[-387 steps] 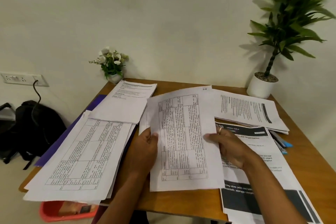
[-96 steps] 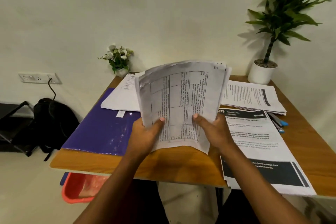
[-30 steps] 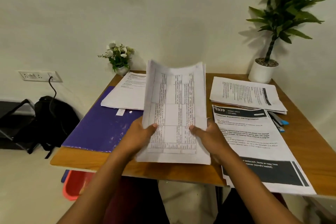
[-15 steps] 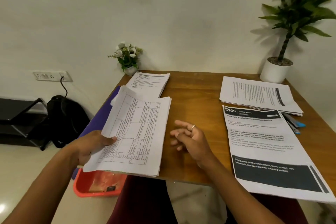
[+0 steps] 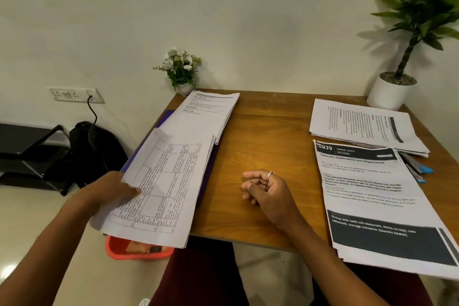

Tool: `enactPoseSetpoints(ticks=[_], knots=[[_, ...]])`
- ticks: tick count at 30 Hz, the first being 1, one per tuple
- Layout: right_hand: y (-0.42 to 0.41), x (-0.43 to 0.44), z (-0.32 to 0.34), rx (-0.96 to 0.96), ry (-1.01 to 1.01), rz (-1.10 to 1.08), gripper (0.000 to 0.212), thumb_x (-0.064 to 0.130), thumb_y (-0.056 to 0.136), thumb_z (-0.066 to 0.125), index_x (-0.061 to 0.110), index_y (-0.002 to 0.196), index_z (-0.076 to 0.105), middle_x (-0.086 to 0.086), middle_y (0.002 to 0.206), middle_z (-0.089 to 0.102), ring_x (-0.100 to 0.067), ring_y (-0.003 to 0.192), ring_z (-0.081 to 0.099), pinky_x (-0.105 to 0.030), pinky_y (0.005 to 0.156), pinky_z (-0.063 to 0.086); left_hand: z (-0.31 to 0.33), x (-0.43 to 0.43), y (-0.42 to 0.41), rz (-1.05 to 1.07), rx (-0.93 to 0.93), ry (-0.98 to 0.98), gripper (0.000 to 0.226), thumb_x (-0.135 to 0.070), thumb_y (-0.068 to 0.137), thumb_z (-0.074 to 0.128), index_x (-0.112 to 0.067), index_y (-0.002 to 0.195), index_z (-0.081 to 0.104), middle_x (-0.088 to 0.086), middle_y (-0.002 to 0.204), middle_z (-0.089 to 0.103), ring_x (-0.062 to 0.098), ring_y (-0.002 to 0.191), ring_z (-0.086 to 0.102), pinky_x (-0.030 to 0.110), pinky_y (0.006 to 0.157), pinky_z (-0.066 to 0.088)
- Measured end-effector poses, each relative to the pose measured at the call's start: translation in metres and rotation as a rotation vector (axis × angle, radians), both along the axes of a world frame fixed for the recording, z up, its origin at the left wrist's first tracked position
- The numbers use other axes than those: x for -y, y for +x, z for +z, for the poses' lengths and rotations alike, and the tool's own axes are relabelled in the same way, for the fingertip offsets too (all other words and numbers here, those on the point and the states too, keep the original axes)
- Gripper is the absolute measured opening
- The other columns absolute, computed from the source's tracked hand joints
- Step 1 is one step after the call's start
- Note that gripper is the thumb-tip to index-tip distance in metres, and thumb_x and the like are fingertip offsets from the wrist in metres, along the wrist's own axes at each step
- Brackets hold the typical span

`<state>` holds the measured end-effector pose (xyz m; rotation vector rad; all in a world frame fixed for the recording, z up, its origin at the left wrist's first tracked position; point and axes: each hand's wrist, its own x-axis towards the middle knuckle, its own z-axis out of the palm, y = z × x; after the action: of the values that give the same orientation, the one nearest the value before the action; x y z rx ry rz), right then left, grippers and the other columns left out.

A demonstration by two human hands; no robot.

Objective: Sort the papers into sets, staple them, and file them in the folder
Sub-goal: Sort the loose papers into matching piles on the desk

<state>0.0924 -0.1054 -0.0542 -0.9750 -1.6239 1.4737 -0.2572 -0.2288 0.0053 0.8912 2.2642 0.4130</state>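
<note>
A set of table-printed papers (image 5: 161,189) is gripped at its left edge by the left hand (image 5: 116,189), thumb on top. It is held over the purple folder (image 5: 208,174), and its near end overhangs the surface (image 5: 268,136). Nothing is held by the right hand (image 5: 268,191), which is rested on the bare wood just right of the set, fingers loosely curled. The sheets are judged light, limp and apt to slide apart, so they are best pinched along both long edges and squared before one corner is stapled. The blue items (image 5: 419,170) beyond the right hand may include the stapler, but this cannot be told.
</note>
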Motion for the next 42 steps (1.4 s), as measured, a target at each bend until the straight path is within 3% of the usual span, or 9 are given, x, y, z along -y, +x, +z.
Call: enactPoseSetpoints(ticks=[5, 8, 11, 17, 23, 28, 32, 37, 42], knots=[[0.000, -0.001, -0.003, 0.006, 0.013, -0.001, 0.019, 0.005, 0.096, 0.061, 0.012, 0.112, 0.070, -0.006, 0.088, 0.077, -0.024, 0.075, 0.074, -0.035, 0.064, 0.056, -0.010, -0.002, 0.008, 0.053, -0.227, -0.002, 0.057, -0.028, 0.079, 0.086, -0.016, 0.125, 0.055, 0.006, 0.104, 0.067, 0.025, 0.091, 0.066, 0.046, 0.086, 0.054], [0.000, 0.001, -0.001, 0.019, 0.008, 0.001, 0.019, 0.005, 0.096, 0.061, 0.012, 0.111, 0.070, -0.006, 0.087, 0.076, -0.022, 0.074, 0.074, -0.034, 0.063, 0.056, -0.015, 0.000, 0.020, 0.041, -0.521, -0.054, 0.093, -0.041, 0.072, 0.088, -0.022, 0.148, 0.039, 0.015, 0.136, 0.050, 0.041, 0.122, 0.051, 0.060, 0.098, 0.048], [0.000, 0.003, 0.005, -0.003, -0.008, 0.002, 0.018, 0.004, 0.096, 0.062, 0.011, 0.110, 0.071, -0.008, 0.087, 0.076, -0.020, 0.072, 0.072, -0.031, 0.061, 0.054, -0.002, -0.005, 0.061, -0.038, -0.783, 0.094, 0.086, -0.042, 0.078, 0.083, -0.020, 0.150, 0.041, 0.016, 0.146, 0.038, 0.042, 0.130, 0.037, 0.061, 0.102, 0.040], [0.031, 0.008, 0.042, -0.256, -0.021, -0.257, 0.020, -0.002, 0.096, 0.059, 0.011, 0.101, 0.073, -0.001, 0.067, 0.065, -0.005, 0.054, 0.052, -0.017, 0.050, 0.041, 0.017, -0.048, 0.200, -0.235, -0.111, 0.565, 0.038, -0.032, 0.092, 0.073, -0.025, 0.128, 0.063, -0.003, 0.123, 0.059, 0.016, 0.106, 0.059, 0.031, 0.087, 0.046], [0.132, -0.028, 0.055, 0.152, 0.222, -0.554, 0.010, 0.025, 0.094, 0.069, 0.030, 0.102, 0.073, 0.008, 0.088, 0.072, -0.009, 0.079, 0.067, -0.030, 0.068, 0.057, -0.014, -0.090, 0.328, -0.336, 0.225, 0.568, 0.045, -0.029, 0.096, 0.066, -0.021, 0.139, 0.057, -0.002, 0.133, 0.064, 0.011, 0.110, 0.065, 0.031, 0.095, 0.055], [0.206, -0.058, 0.039, 0.695, 0.184, -0.660, 0.034, 0.047, 0.086, 0.073, 0.032, 0.117, 0.067, 0.001, 0.132, 0.060, -0.024, 0.126, 0.051, -0.052, 0.108, 0.042, -0.027, -0.127, 0.360, -0.176, 0.223, 0.460, 0.052, -0.033, 0.094, 0.064, -0.012, 0.140, 0.057, 0.005, 0.128, 0.069, 0.021, 0.109, 0.067, 0.027, 0.086, 0.050], [0.246, -0.064, 0.024, 0.950, -0.020, -0.675, 0.067, 0.052, 0.081, 0.073, 0.027, 0.140, 0.052, -0.007, 0.153, 0.039, -0.032, 0.142, 0.029, -0.052, 0.116, 0.024, -0.026, -0.154, 0.370, -0.211, 0.197, 0.378, 0.025, -0.032, 0.090, 0.065, -0.011, 0.077, 0.061, 0.012, 0.078, 0.070, 0.016, 0.061, 0.057, 0.029, 0.056, 0.044], [0.252, -0.071, 0.020, 0.900, -0.066, -0.663, 0.079, 0.046, 0.080, 0.077, 0.020, 0.147, 0.044, -0.012, 0.151, 0.039, -0.034, 0.143, 0.028, -0.049, 0.115, 0.029, -0.021, -0.178, 0.384, -0.343, 0.111, 0.306, 0.029, -0.036, 0.089, 0.070, -0.011, 0.076, 0.062, 0.007, 0.093, 0.075, 0.020, 0.070, 0.064, 0.024, 0.048, 0.037], [0.249, -0.075, 0.021, 0.654, -0.073, -0.699, 0.069, 0.025, 0.077, 0.085, 0.019, 0.136, 0.049, -0.007, 0.133, 0.057, -0.031, 0.123, 0.056, -0.044, 0.092, 0.053, -0.018, -0.180, 0.391, -0.365, 0.153, 0.277, 0.024, -0.032, 0.088, 0.074, -0.010, 0.088, 0.067, 0.004, 0.091, 0.070, 0.020, 0.075, 0.066, 0.023, 0.050, 0.040]])
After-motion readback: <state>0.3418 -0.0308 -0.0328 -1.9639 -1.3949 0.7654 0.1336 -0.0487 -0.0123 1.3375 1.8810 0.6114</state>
